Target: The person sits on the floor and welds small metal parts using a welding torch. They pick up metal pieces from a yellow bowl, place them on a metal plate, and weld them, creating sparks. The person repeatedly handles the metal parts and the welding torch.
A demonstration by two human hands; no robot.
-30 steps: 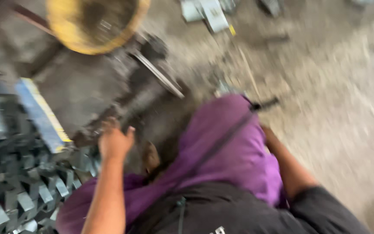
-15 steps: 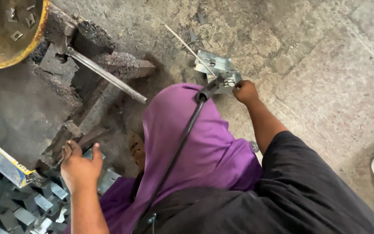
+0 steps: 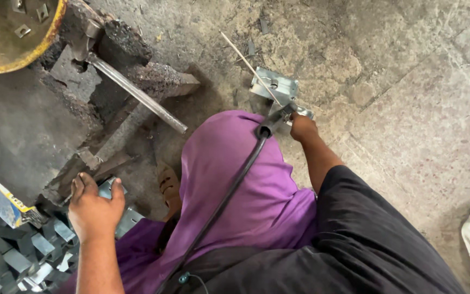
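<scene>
L hand point(image 3: 94, 207) grips grey folded sheet-metal piece point(image 3: 106, 189) at 8 o'clock, lifting from pile | R hand point(image 3: 302, 127) grips black-cabled electrode holder point(image 3: 274, 121) at 1 o'clock, rod to galvanised bracket point(image 3: 274, 87).

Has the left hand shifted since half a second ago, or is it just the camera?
Cannot tell for sure. The left hand sits by the pile of metal pieces below the rusty block, as before; the head camera moved, so any shift looks slight.

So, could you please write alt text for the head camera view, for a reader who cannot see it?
Seen from above, a person's right hand holds a welding holder with a thin rod over a square metal bracket on the concrete floor. The left hand grips a grey metal piece above a pile of similar pieces.
</scene>
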